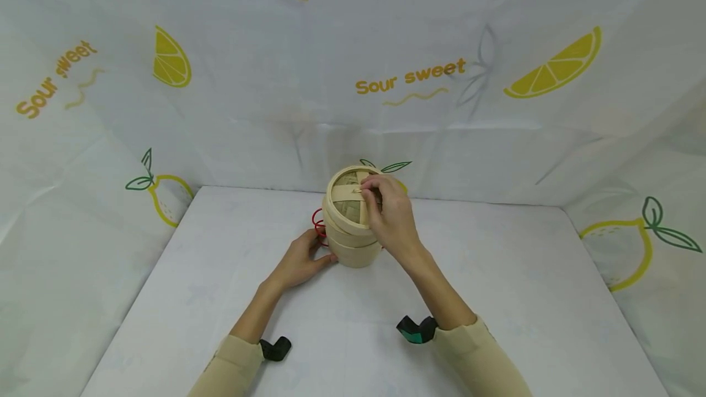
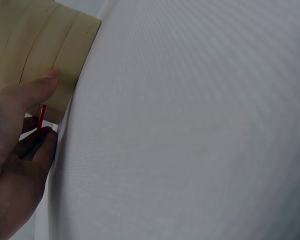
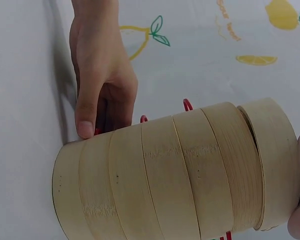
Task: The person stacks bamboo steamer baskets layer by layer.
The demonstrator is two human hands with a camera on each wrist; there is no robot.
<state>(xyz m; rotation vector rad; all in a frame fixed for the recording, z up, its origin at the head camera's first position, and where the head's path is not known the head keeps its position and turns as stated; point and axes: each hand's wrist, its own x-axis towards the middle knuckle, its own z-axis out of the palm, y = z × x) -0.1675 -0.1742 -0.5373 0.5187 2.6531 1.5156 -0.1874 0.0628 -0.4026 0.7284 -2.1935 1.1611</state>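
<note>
Left hand [image 1: 300, 259] sits nearest, thumb pressed on the bottom tier of the bamboo steamer [image 1: 350, 225], fingers round a red wire thing [image 1: 318, 225]. The stack stands upright mid-table, dead ahead. Right hand [image 1: 391, 216] reaches over the top, fingertips pinching the tilted lid [image 1: 347, 198] handle.

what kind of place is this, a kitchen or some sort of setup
Likely a staged recording booth, not a kitchen: a white table walled on three sides by lemon-print cloth, with only a bamboo steamer on it, held by the left hand and right hand.
</note>
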